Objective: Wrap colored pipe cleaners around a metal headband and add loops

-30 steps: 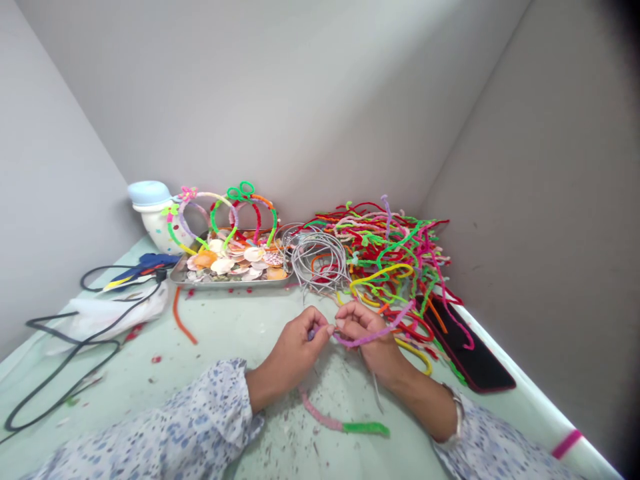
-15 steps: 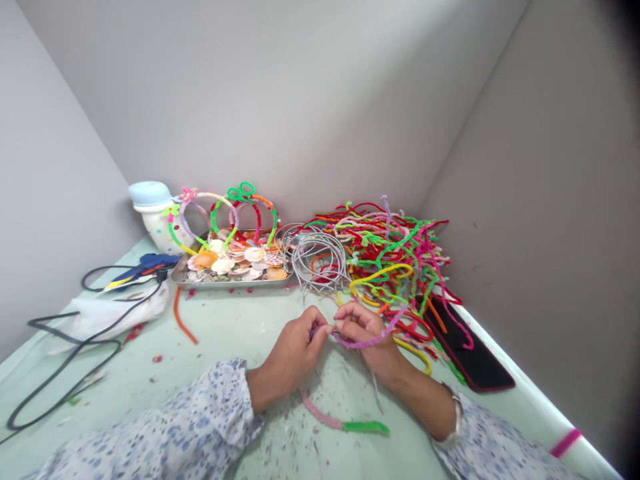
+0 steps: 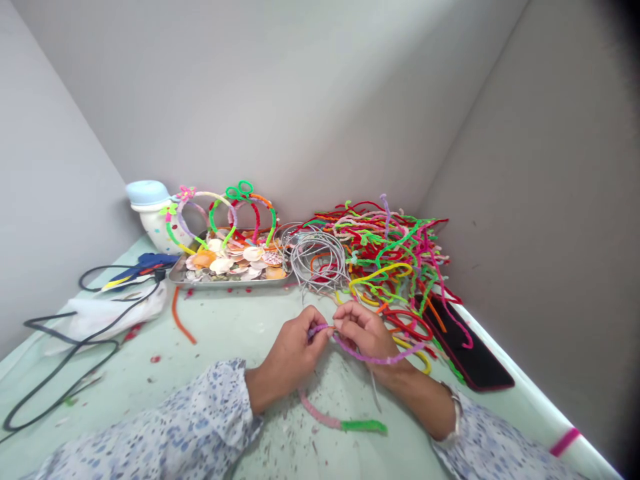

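Observation:
Near the middle of the table my left hand (image 3: 293, 350) and my right hand (image 3: 367, 333) meet, fingertips almost touching. Both pinch a purple pipe cleaner (image 3: 380, 360), whose loose end curves out over my right wrist. A bit of orange shows between the fingertips. From under my left hand comes a wrapped strip, pink (image 3: 320, 417) and then green (image 3: 365, 427) toward its tip. A thin grey wire end (image 3: 375, 393) hangs below my right hand. What lies inside my left palm is hidden.
Behind my hands are a coil of grey wire (image 3: 300, 263) and a heap of coloured pipe cleaners (image 3: 390, 240). A metal tray (image 3: 225, 285) of seashells has decorated headbands (image 3: 235, 200) standing in it. At left lie a blue glue gun (image 3: 145, 265) and its black cord (image 3: 55, 373); a dark phone (image 3: 475, 353) lies right.
The purple pipe cleaner's free end has swung down and to the right, now stretching across my right wrist. Both hands stay nearly in place.

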`<action>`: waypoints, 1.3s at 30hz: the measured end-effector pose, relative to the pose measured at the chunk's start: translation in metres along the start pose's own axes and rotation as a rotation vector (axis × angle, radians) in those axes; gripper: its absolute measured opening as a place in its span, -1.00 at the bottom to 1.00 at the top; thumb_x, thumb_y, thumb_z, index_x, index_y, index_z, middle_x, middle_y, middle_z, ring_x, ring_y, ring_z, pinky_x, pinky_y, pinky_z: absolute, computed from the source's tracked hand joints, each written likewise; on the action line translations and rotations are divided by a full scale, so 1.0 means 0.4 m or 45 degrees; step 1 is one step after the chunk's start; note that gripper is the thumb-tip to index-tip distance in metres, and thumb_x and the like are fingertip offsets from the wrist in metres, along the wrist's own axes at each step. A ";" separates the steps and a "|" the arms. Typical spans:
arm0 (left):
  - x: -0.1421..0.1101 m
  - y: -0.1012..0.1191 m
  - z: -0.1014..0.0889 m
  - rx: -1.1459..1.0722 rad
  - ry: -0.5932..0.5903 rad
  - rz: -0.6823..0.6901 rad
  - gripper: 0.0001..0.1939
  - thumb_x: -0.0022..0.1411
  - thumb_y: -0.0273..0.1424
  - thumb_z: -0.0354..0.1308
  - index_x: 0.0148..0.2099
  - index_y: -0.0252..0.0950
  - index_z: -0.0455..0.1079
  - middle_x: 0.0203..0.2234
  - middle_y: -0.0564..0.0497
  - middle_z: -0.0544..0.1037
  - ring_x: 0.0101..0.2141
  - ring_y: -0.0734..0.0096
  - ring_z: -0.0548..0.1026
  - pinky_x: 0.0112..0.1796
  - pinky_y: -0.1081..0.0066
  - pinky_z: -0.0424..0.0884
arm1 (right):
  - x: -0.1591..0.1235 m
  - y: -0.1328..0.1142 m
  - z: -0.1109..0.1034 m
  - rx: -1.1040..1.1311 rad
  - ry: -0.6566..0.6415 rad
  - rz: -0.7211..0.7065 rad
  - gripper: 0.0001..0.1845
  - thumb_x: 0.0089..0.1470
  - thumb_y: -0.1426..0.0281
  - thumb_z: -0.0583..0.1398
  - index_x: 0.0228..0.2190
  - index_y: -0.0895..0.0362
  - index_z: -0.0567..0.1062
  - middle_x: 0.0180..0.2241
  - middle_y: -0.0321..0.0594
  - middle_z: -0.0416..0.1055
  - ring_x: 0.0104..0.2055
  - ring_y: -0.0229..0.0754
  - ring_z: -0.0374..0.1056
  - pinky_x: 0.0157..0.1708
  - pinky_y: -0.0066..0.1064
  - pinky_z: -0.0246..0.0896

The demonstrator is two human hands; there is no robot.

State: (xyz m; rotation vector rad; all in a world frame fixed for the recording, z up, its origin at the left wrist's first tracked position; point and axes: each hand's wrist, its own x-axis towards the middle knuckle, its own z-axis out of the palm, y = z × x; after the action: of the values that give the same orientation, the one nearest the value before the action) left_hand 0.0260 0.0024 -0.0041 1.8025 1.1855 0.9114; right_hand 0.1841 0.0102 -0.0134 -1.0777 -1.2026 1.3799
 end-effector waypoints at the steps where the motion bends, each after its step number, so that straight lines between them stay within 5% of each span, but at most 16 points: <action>1: 0.000 0.001 -0.001 0.009 0.000 0.005 -0.86 0.22 -0.32 0.03 -0.35 -0.27 0.27 -0.57 0.13 0.32 -0.51 0.47 0.24 -0.47 0.49 0.13 | 0.001 0.000 0.000 -0.008 0.003 -0.006 -0.83 -0.15 0.31 0.26 -0.48 0.12 0.39 -0.69 -0.46 0.17 -0.68 -0.36 0.09 -0.66 -0.50 -0.02; 39: -0.001 0.001 -0.005 0.173 0.048 0.066 -0.89 0.21 -0.40 0.01 -0.38 -0.27 0.20 -0.59 0.16 0.28 -0.52 0.48 0.24 -0.47 0.48 0.12 | -0.006 -0.008 -0.004 -0.265 -0.129 -0.146 -0.84 -0.10 0.38 0.20 -0.39 0.14 0.37 -0.58 -0.42 0.17 -0.54 -0.32 0.10 -0.52 -0.46 0.02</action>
State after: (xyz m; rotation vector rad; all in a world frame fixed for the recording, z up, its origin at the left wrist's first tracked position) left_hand 0.0243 0.0023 -0.0028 1.9394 1.2561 0.9174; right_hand 0.1863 0.0079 -0.0106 -1.0733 -1.4847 1.2537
